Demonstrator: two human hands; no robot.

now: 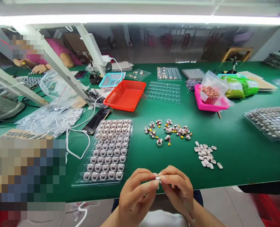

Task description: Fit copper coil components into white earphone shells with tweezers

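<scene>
At the front edge of the green table, my left hand (138, 192) and my right hand (177, 186) meet, fingertips pinched on a small silvery part (157, 178) between them. Fingers hide most of that part. To the left lies a clear tray (128, 151) filled with rows of rounded metallic pieces. Beyond my hands are scattered small assemblies (177, 130) with white rings and yellow tabs. A loose pile of small white oblong pieces (205, 154) lies to their right.
A red basket (127, 96), a blue basket (111, 79) and a pink basket (211, 105) holding bags stand further back. A phone (97, 120) and white cable (67, 142) lie left. Stacked trays (270, 123) are at right. A person (57, 53) sits across, back left.
</scene>
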